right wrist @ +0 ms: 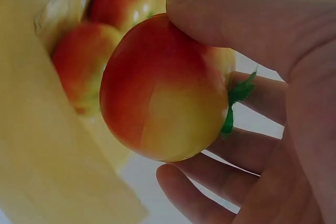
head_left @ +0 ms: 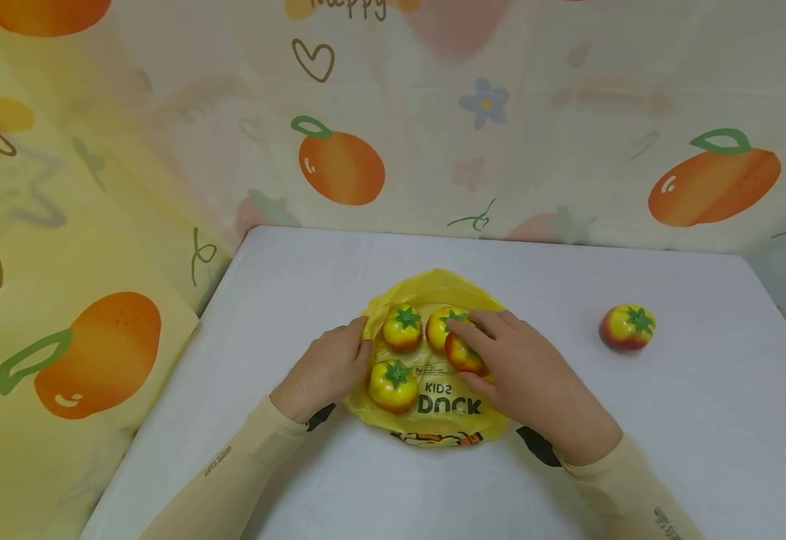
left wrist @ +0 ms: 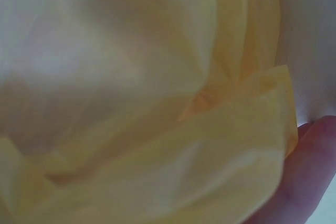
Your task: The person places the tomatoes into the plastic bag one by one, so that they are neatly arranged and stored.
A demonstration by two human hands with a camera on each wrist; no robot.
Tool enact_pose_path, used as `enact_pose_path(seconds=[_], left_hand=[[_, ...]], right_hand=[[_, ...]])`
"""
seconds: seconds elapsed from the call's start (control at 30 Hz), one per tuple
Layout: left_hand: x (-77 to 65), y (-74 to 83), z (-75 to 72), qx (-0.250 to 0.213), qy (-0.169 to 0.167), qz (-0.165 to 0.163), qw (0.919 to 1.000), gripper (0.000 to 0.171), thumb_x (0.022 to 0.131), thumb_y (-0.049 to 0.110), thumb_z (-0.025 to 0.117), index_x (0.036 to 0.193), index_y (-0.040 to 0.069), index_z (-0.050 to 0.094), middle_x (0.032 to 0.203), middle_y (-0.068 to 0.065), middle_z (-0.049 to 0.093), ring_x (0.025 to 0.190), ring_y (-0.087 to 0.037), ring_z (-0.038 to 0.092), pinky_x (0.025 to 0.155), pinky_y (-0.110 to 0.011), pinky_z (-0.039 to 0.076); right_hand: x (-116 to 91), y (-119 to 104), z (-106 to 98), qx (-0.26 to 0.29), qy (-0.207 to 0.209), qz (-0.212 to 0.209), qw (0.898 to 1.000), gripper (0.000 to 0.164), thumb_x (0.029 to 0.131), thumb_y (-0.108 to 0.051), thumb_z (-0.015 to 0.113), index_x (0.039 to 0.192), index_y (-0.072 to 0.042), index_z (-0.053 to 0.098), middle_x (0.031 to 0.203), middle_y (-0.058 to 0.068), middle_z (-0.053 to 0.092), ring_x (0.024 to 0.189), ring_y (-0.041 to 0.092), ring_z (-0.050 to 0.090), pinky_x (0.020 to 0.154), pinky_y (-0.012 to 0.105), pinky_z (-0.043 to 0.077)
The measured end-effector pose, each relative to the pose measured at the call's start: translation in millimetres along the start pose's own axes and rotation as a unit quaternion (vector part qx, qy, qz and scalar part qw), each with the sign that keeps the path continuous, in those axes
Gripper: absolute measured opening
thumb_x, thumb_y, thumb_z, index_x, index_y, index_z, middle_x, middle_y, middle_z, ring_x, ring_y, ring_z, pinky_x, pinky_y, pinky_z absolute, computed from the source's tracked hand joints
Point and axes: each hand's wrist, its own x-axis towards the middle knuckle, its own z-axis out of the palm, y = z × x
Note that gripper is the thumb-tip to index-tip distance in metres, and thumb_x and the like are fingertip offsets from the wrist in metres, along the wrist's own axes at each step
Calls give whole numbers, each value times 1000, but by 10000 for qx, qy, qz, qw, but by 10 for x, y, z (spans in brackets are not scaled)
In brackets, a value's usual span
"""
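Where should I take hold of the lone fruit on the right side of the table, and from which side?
I'd take the lone fruit by its round sides at the widest part, coming straight down from above. It stands apart from the yellow bag, so opposite sides look reachable. Its green leaves face upward and look thin, so best not pinch those.

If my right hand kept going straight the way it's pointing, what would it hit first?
Probably the neighbouring fruit, just past the held fruit in your right hand; how deep it sits is unclear.
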Motion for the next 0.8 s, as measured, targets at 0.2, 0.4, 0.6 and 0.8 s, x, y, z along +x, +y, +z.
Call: enact_pose_path(seconds=[0.2,0.4,0.6,0.8], left_hand=[[10,-10,8,21,0,-7,10000,56,113,25,44,161,-5,43,145,-27,66,126,-38,69,109,-55,56],[16,-16,11,65,12,-1,10000,56,113,25,44,160,-5,44,145,-28,66,127,-40,69,110,-56,56],[18,-14,12,23,37,54,10000,56,113,24,43,160,-6,44,147,-28,65,130,-41,68,111,-56,55],[9,-5,6,-15,43,55,10000,56,112,24,43,160,-5,44,146,-28,65,129,-39,68,110,-56,55]], right_hand=[[21,-117,97,-129,-281,-104,9995,69,91,-41,88,151,-18,63,135,8,65,120,28,61,105,45,58],[34,-223,195,-186,-544,-346,9977,68,92,-42,86,151,-19,62,138,9,66,120,31,64,107,48,57],[39,-299,283,-83,-1003,-339,9943,65,95,-43,84,152,-20,61,143,8,64,124,31,62,111,52,54],[20,-322,331,21,-998,-379,9943,62,94,-40,85,148,-20,64,141,7,65,125,31,61,108,54,54]])
